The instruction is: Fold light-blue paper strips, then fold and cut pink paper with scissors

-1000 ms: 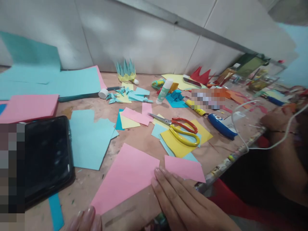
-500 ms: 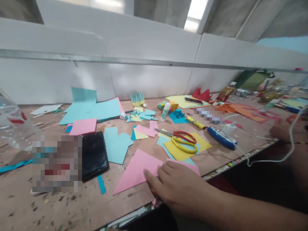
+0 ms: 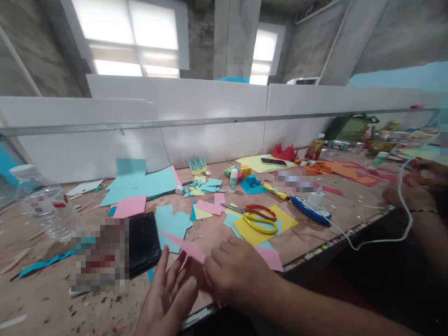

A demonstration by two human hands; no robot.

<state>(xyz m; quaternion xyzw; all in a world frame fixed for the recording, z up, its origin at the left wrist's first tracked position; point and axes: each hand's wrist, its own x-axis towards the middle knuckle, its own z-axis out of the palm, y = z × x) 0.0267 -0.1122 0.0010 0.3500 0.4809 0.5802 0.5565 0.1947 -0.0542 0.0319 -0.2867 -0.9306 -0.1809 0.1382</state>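
Note:
My two hands meet over a pink paper sheet (image 3: 187, 247) near the table's front edge. My left hand (image 3: 168, 296) has its fingers stretched out and reaches up under the sheet, which is lifted off the table. My right hand (image 3: 234, 275) curls over the sheet's right side, its fingers bent onto the paper. A second pink piece (image 3: 271, 258) lies just right of my right hand. Yellow and red scissors (image 3: 257, 218) rest on yellow paper (image 3: 280, 223) behind my hands.
A black phone (image 3: 143, 242) lies left of my hands. A plastic bottle (image 3: 45, 205) stands far left. Light blue sheets (image 3: 140, 182), a glue stick (image 3: 231, 180) and folded paper crowns (image 3: 198, 165) sit further back. Another person's hands (image 3: 416, 186) with a white cable work at the right.
The view has tilted up, showing the windows. My left hand has come in from below, and the pink sheet is now raised off the table between both hands.

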